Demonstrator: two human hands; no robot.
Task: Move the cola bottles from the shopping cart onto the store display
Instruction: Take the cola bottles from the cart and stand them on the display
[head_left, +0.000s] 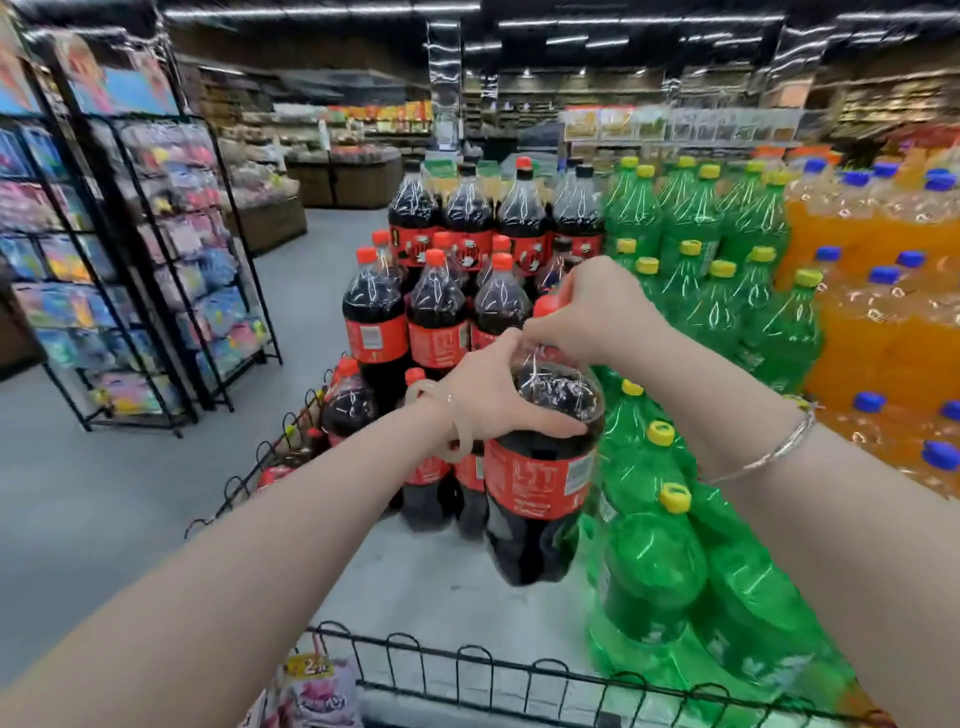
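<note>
At frame centre, a large cola bottle (540, 467), dark with red label and red cap, stands upright. The left hand (493, 395) curls round its shoulder; the right hand (587, 306) pinches its neck. Stacked cola bottles (436, 306) rise just behind.

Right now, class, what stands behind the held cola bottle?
Behind the cola bottle stand stacked cola bottles. Both hands cover some of them.
</note>
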